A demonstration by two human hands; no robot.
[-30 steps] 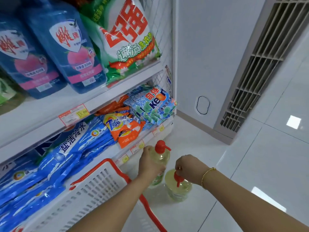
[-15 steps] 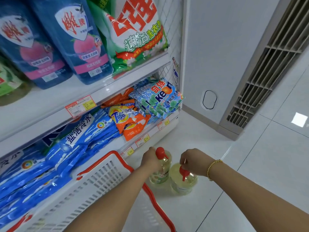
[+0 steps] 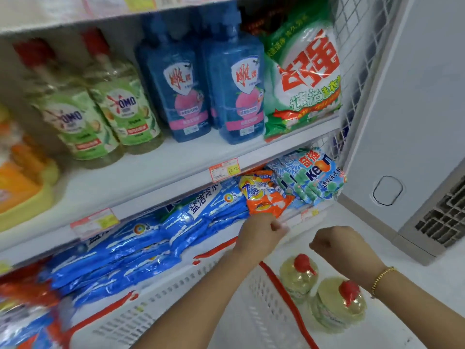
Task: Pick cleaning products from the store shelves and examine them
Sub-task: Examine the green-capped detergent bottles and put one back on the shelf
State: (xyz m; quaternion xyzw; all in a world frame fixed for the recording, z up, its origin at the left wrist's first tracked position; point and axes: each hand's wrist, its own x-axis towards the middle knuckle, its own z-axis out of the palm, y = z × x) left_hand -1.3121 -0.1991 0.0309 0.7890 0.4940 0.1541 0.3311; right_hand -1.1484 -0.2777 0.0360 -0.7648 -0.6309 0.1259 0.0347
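Head view: two red-capped bottles (image 3: 298, 280) stand on the floor, right of the basket (image 3: 254, 311). Left hand (image 3: 261, 233) and right hand (image 3: 334, 241) are curled, empty; orange packet (image 3: 264, 197), just above the left, seems next.

Bright, flat white light falls from overhead and leaves hardly any shadow; only the recesses at the back of each shelf (image 3: 176, 157) look dimmer. Glare streaks the glossy blue bags (image 3: 141, 238) at 8 o'clock, and the pale floor (image 3: 427, 285) at 4 o'clock is nearly washed out. Motion blur smears the whole frame, worst toward 9 o'clock, where the OMO bottles (image 3: 110, 114) and their red caps run into streaks. The Keon packs (image 3: 317, 175) at 2 o'clock read sharpest. The left hand (image 3: 261, 233) and right hand (image 3: 334, 241) have soft outlines. Wide-angle distortion bows the shelf edges and leans the wall (image 3: 415, 96) at 3 o'clock inward
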